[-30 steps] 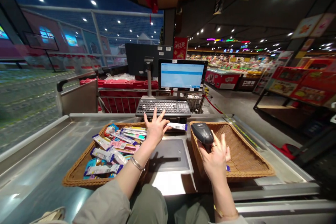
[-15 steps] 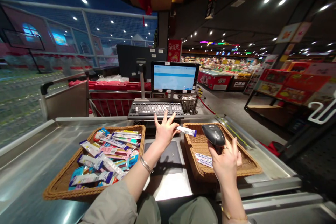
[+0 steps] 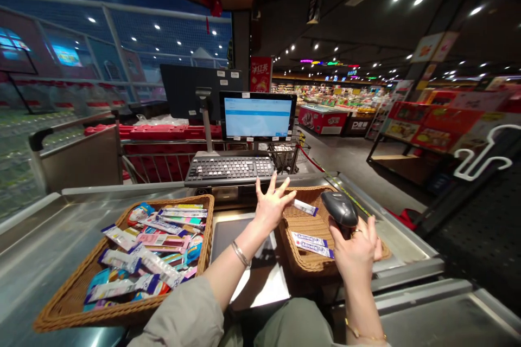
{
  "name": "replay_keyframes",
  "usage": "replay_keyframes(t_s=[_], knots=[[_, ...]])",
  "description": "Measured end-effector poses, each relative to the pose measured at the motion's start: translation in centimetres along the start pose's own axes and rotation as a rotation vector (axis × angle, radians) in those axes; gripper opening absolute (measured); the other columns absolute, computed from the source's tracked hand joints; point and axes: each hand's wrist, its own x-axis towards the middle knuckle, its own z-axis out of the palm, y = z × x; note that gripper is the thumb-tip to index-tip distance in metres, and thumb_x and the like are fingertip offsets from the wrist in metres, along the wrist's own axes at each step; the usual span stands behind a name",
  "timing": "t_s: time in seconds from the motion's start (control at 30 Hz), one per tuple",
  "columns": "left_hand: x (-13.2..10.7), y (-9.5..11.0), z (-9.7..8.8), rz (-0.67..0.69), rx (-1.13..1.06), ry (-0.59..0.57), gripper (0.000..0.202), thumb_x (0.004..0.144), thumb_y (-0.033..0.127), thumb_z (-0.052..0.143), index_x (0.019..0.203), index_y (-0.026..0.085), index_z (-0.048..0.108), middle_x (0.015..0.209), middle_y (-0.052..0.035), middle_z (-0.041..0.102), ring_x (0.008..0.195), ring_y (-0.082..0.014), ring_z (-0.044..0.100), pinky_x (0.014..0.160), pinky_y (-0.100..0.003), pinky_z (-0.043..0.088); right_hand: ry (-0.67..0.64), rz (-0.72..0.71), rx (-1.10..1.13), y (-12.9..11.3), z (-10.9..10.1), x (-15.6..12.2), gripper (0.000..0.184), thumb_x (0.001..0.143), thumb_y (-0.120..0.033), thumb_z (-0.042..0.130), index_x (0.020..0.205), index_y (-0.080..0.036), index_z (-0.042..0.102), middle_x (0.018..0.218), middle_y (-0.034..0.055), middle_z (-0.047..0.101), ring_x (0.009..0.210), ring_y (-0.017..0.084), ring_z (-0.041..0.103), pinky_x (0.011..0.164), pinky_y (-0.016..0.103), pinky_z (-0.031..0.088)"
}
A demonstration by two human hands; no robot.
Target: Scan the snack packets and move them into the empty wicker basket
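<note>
Looking down from my head camera, my left hand [image 3: 272, 203] hangs over the near-left rim of the shallow brown wicker basket [image 3: 306, 269] on my right, palm down, with all the fingers splayed wide and nothing closed in them. A small white and blue packet [image 3: 305, 207] is just beside my thumb, above the basket's weave, and I cannot tell whether my thumb touches it. Two more flat white and blue packets [image 3: 312, 244] lie side by side on the bottom of that basket. My right hand [image 3: 357, 249] is wrapped around the handle of a dark grey handheld barcode scanner [image 3: 340, 209], whose rounded head sticks up over the basket's right side. On my left sits a second, larger wicker basket [image 3: 73, 321] heaped with long colourful snack packets [image 3: 154, 244]. Both baskets rest on the brushed steel checkout counter [image 3: 61, 238], and my left forearm crosses the dark flat panel [image 3: 226, 227] between them. Beyond my hands stand a black till keyboard [image 3: 230, 168] and, above it, a lit touchscreen monitor [image 3: 257, 115], with red shopping trolleys [image 3: 175, 135] parked behind
</note>
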Motion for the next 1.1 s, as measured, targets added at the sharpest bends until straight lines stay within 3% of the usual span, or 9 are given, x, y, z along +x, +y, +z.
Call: replay_keyframes(t_s=[0.1,0.27,0.53,0.8,1.1], knots=[[0.0,0.6,0.2,0.015,0.018,-0.049,0.054,0.092,0.024,0.056,0.143,0.04,0.045,0.158,-0.0032,0.036,0.151,-0.0337,0.011,0.112,-0.078,0.004,0.033,0.017,-0.011,0.1,-0.1,0.0,0.051,0.085,-0.061,0.045,0.094,-0.017,0.068,0.127,0.0172,0.064,0.142,0.036,0.032,0.11,0.055,0.017],[-0.7,-0.3,-0.8,-0.035,0.068,-0.067,0.05,0.094,0.038,0.053,0.144,0.039,0.044,0.16,-0.0016,0.032,0.152,-0.0333,0.01,0.113,-0.077,0.007,0.043,0.051,0.007,-0.3,0.2,-0.1,0.048,0.084,-0.059,0.047,0.092,-0.017,0.068,0.126,0.0172,0.064,0.142,0.037,0.032,0.11,0.056,0.016],[-3.1,-4.4,-3.8,-0.147,0.131,-0.098,0.053,0.09,0.043,0.061,0.141,0.038,0.049,0.161,-0.005,0.029,0.151,-0.0363,0.015,0.113,-0.076,0.008,-0.015,0.037,0.119,-4.8,2.2,-1.1,0.048,0.084,-0.059,0.048,0.099,-0.018,0.068,0.126,0.0152,0.065,0.143,0.033,0.033,0.113,0.056,0.015],[-6.9,-8.8,-6.5,-0.214,0.176,-0.115,0.056,0.088,0.045,0.063,0.141,0.036,0.05,0.161,-0.0079,0.029,0.151,-0.038,0.014,0.111,-0.078,0.006,-0.088,-0.107,0.234,-9.6,4.3,-3.0,0.042,0.086,-0.053,0.051,0.1,-0.017,0.068,0.122,0.0151,0.066,0.141,0.034,0.034,0.111,0.055,0.018],[-11.9,-12.7,-8.8,-0.28,0.223,-0.166,0.06,0.085,0.047,0.066,0.142,0.038,0.049,0.161,-0.0078,0.028,0.15,-0.0382,0.016,0.112,-0.077,0.009,-0.247,-0.23,0.259,-12.3,6.8,-6.3,0.044,0.089,-0.05,0.047,0.114,-0.019,0.064,0.132,0.0122,0.062,0.143,0.032,0.031,0.111,0.06,0.018]])
